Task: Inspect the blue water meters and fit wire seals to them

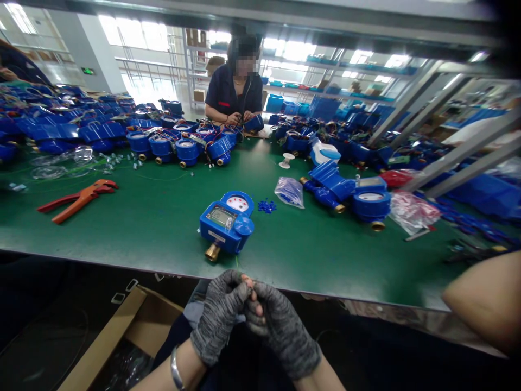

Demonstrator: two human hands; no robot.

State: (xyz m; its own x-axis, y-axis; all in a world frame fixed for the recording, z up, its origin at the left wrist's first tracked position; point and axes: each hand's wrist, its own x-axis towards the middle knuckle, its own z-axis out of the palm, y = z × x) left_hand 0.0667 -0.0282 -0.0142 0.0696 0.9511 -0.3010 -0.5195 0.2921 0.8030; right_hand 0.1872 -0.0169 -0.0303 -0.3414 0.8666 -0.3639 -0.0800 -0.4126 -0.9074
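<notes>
Head view: the blue meter (222, 231) rests on the green tabletop (163, 239) near its front edge, just beyond and slightly left of the paired hands; its long axis runs from the brass fitting (212, 252), near end, obliquely away to the dial (237, 203). The left hand (222, 309) lies nearer to it than the right hand (283, 326). Both are curled closed, fingertips together, apparently pinching the green thread (237, 264) that rises toward the meter. The meter's pale label (216, 236) and display (220, 216) are illegible; no brand can be read.
</notes>
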